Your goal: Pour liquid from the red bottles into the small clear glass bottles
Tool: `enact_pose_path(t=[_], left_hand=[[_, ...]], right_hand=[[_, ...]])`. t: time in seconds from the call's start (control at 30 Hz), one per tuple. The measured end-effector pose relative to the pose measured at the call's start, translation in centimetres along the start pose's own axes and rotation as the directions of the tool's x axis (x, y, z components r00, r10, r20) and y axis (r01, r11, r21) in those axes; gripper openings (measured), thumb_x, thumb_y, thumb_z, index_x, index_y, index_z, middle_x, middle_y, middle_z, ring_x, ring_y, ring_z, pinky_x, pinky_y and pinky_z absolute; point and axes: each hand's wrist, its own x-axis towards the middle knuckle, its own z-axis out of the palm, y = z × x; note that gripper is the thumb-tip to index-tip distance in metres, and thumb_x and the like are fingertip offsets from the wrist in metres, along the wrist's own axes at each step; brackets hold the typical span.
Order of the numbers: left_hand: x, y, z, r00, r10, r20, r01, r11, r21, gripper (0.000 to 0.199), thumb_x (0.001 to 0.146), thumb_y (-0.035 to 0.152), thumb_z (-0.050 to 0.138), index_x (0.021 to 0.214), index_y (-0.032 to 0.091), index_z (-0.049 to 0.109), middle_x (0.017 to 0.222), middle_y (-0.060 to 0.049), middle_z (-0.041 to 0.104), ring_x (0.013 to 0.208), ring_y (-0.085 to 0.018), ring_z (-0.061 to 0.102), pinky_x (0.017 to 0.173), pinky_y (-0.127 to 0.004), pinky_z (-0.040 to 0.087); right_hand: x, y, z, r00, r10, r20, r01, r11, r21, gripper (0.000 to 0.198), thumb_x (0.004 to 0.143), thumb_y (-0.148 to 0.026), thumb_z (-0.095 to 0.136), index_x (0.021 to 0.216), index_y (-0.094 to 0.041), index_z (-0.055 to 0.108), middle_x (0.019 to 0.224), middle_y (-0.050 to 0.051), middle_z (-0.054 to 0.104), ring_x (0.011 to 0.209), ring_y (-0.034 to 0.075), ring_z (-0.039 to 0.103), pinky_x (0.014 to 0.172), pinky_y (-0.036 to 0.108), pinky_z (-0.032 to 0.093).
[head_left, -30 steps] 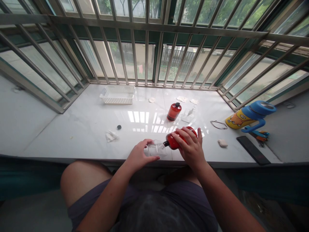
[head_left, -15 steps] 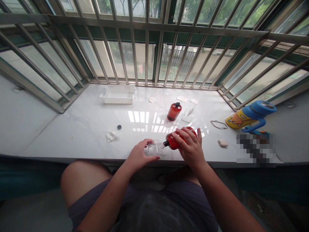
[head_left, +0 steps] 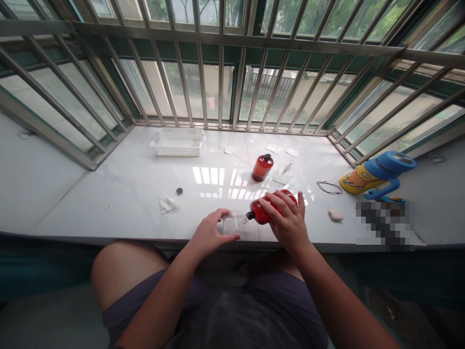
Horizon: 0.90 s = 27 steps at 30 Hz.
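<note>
My left hand (head_left: 211, 231) curls round a clear plastic bottle (head_left: 235, 224) near the counter's front edge, thumb on the near side and fingers on the far side. In my right hand (head_left: 288, 218) is a red bottle (head_left: 260, 212), tipped to the left with its uncapped black-threaded neck at the clear bottle's mouth. Whether liquid is flowing between them I cannot tell. A black cap (head_left: 179, 191) lies on the counter to the left, beyond a crumpled white tissue (head_left: 168, 205). Behind the tilted bottle, a second red bottle (head_left: 262, 168) stands upright with a dark cap on.
A white perforated basket (head_left: 178, 144) sits by the window bars. Right of the standing bottle lies a clear container (head_left: 283, 173). Further right are a cord loop (head_left: 329, 187), a whitish lump (head_left: 335, 215) and a blue-and-yellow flask (head_left: 374, 172). The white counter (head_left: 119, 194) ends just before my knees.
Almost nothing differs. The red bottle and my right hand have shifted very slightly; both hands keep their holds.
</note>
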Motion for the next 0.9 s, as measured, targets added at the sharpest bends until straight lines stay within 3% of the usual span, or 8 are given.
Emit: enact_pose_path(t=[0.9], left_hand=[[0.04,-0.09,-0.24,1.000,-0.029,-0.006,0.029,1.000,0.006,0.068,0.070,0.049,0.094,0.128,0.027,0.066,0.133,-0.007,0.073,0.119,-0.031,0.069,0.103,-0.044,0.055]], right_hand=[[0.05,0.30,0.00,1.000,-0.017,-0.012,0.017,0.999,-0.043,0.055,0.096,-0.001,0.061,0.141,-0.032,0.063,0.143,0.004,0.070,0.142,0.028,0.058,0.134,0.066,0.010]])
